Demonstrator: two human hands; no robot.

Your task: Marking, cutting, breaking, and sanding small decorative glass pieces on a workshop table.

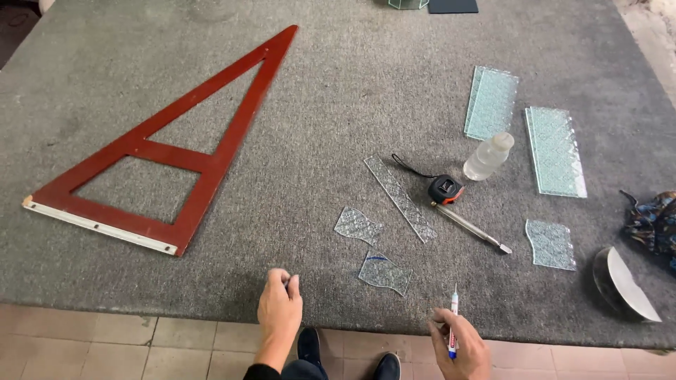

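The right hand (461,346) had its fingers closed round a slim white marker (453,324), tip pointing away — light, stiff and smooth, best pinched low on the barrel; it sat at the near edge of the counter (338,105). The left hand (279,308) rested curled on the grey felt, fingers together on something too small to tell. Just ahead lay two small wavy pieces of patterned glass (384,273) — thin, brittle, sharp-edged, probably safest lifted by their flat faces; one bore a blue line. Further off were a narrow glass strip (400,198), a tape measure (445,189), a metal glass cutter (472,229), a clear plastic bottle (489,156), larger ribbed glass panes (555,151), and, well apart to the left, a red wooden triangle (165,148).
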